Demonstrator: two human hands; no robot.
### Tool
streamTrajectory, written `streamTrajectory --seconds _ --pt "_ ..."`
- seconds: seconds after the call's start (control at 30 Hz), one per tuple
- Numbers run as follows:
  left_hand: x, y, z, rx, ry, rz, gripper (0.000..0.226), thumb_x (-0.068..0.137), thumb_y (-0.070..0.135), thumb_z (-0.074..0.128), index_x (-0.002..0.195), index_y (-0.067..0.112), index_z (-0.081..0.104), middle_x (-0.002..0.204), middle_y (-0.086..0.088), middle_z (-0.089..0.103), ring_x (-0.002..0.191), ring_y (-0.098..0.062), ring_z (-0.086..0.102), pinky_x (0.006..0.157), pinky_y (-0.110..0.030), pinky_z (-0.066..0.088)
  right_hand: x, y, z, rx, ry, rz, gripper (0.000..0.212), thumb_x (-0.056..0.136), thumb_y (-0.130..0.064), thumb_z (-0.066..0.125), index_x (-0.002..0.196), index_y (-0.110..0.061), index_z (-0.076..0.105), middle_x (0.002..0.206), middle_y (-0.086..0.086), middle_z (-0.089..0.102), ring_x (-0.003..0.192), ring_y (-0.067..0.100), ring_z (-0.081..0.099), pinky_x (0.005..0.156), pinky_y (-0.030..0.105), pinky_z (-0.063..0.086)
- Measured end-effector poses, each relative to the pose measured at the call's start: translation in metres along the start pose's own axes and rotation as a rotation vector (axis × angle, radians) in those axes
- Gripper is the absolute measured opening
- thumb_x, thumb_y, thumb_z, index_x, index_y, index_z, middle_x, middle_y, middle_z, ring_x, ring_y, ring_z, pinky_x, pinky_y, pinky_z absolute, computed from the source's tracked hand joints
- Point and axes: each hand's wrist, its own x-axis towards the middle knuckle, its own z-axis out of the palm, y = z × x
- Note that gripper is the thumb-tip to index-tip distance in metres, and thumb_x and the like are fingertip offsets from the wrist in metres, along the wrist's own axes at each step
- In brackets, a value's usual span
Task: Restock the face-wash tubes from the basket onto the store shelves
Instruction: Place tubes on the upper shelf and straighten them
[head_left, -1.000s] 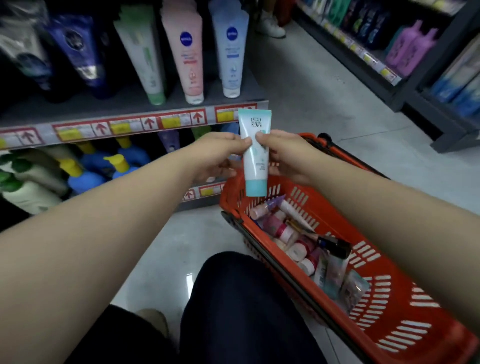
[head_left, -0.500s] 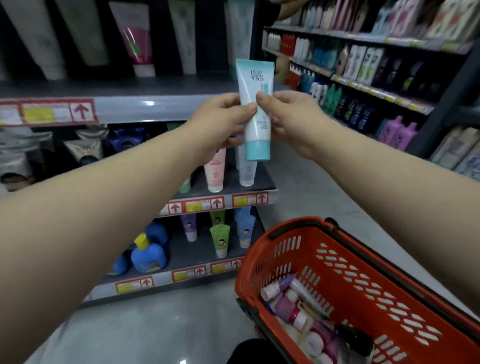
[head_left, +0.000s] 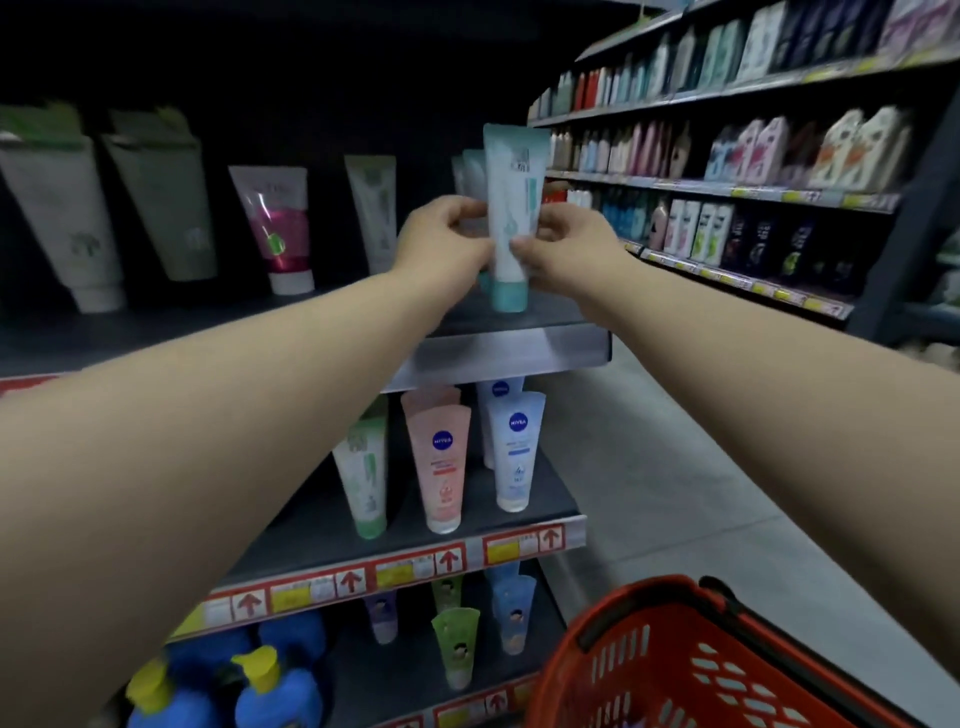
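Head cam only, so just one view to go on. Both hands are up around 12 o'clock. The left hand (head_left: 447, 244) and right hand (head_left: 566, 249) each pinch the teal-capped face-wash tube (head_left: 511, 208) from either side, fingertips closed on its lower body. The tube is upright, cap down, right at the front right end of the upper shelf (head_left: 509, 353). The cap looks like it's on the shelf or just above it, can't tell which. Just behind it, toward 11 o'clock, stands a matching tube (head_left: 470, 171), so this looks like the right slot.

Progress-wise I'd say this one is nearly placed but not let go of yet. The red basket (head_left: 727, 654) sits down at 5 o'clock with only its rim and slotted wall in frame, so no idea how many tubes are left in it. The shelf below at 6 o'clock has a pink Nivea tube (head_left: 441, 467) and a blue Nivea tube (head_left: 514, 447) standing up front.
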Motion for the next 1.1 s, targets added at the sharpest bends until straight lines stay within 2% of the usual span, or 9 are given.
streamTrajectory --seconds 0.17,0.33,0.5,0.63,0.73,0.8,0.9,1.0,1.1 --pt "0.017 -0.018 -0.001 0.016 -0.1 -0.003 0.046 0.086 0.0 0.061 0.129 0.017 0.055 0.118 -0.003 0.066 0.107 -0.017 0.064 0.087 -0.032 0.054 0.018 0.013 0.016 -0.067 0.054 0.008 0.036 0.088 -0.002 0.062 0.124 -0.001 0.056 0.119 0.016 0.064 0.108 0.027 0.062 0.095 0.038 0.051" --pt "0.026 -0.03 0.002 0.062 -0.189 -0.005 0.054 0.087 -0.006 0.054 0.132 0.022 0.054 0.121 -0.003 0.066 0.111 -0.018 0.062 0.096 -0.04 0.052 0.03 0.019 0.02 -0.071 0.075 0.0 0.035 0.089 0.001 0.058 0.124 -0.001 0.055 0.119 0.016 0.064 0.111 0.027 0.06 0.097 0.038 0.049" --pt "0.026 -0.031 0.002 0.08 -0.24 0.004 0.054 0.087 -0.008 0.053 0.131 0.022 0.055 0.116 0.0 0.067 0.104 -0.015 0.063 0.091 -0.034 0.054 0.035 0.023 0.018 -0.113 0.068 0.001 0.038 0.091 -0.001 0.057 0.128 -0.005 0.053 0.118 0.013 0.063 0.109 0.025 0.06 0.097 0.04 0.05" --pt "0.021 -0.024 -0.003 0.178 -0.232 0.002 0.05 0.088 -0.004 0.053 0.134 0.018 0.053 0.1 0.011 0.061 0.085 -0.001 0.057 0.07 -0.014 0.048 0.034 0.027 0.014 -0.161 0.045 0.01 0.049 0.089 -0.006 0.061 0.135 -0.008 0.046 0.112 0.009 0.065 0.103 0.022 0.062 0.093 0.036 0.052" --pt "0.016 -0.019 -0.006 0.258 -0.167 0.02 0.046 0.088 -0.002 0.052 0.132 0.013 0.055 0.086 0.017 0.059 0.081 -0.001 0.055 0.07 -0.013 0.042 0.025 0.028 0.006 -0.221 0.105 -0.03 0.057 0.089 -0.017 0.063 0.14 -0.008 0.039 0.105 0.004 0.061 0.099 0.014 0.056 0.087 0.025 0.043" --pt "0.008 -0.016 -0.007 0.326 -0.151 0.064 0.048 0.088 0.0 0.051 0.134 0.014 0.053 0.108 0.009 0.065 0.102 -0.007 0.058 0.084 -0.017 0.045 0.012 0.026 -0.001 -0.283 0.154 -0.092 0.053 0.089 -0.019 0.058 0.139 -0.012 0.041 0.111 0.004 0.06 0.103 0.013 0.054 0.087 0.022 0.039" --pt "-0.01 -0.01 -0.007 0.508 -0.163 0.181 0.056 0.086 0.007 0.05 0.141 0.019 0.046 0.139 0.002 0.053 0.128 -0.01 0.048 0.108 -0.026 0.037 -0.012 0.023 -0.015 -0.439 0.115 -0.209 0.053 0.088 -0.021 0.053 0.14 -0.019 0.041 0.127 0.005 0.058 0.117 0.019 0.054 0.094 0.028 0.043" --pt "-0.035 0.001 -0.003 0.722 -0.184 0.289 0.057 0.087 0.013 0.05 0.143 0.022 0.043 0.146 0.003 0.045 0.135 -0.013 0.041 0.111 -0.026 0.032 -0.039 0.019 -0.031 -0.665 -0.019 -0.304 0.058 0.088 -0.024 0.052 0.143 -0.02 0.036 0.14 0.005 0.051 0.126 0.021 0.048 0.101 0.032 0.041" --pt "-0.064 0.009 0.004 0.895 -0.216 0.315 0.061 0.088 0.018 0.05 0.147 0.019 0.035 0.15 0.0 0.038 0.136 -0.017 0.038 0.109 -0.029 0.033 -0.067 0.019 -0.046 -0.81 -0.145 -0.366 0.063 0.086 -0.027 0.053 0.145 -0.018 0.033 0.14 0.007 0.048 0.128 0.024 0.045 0.103 0.039 0.042"
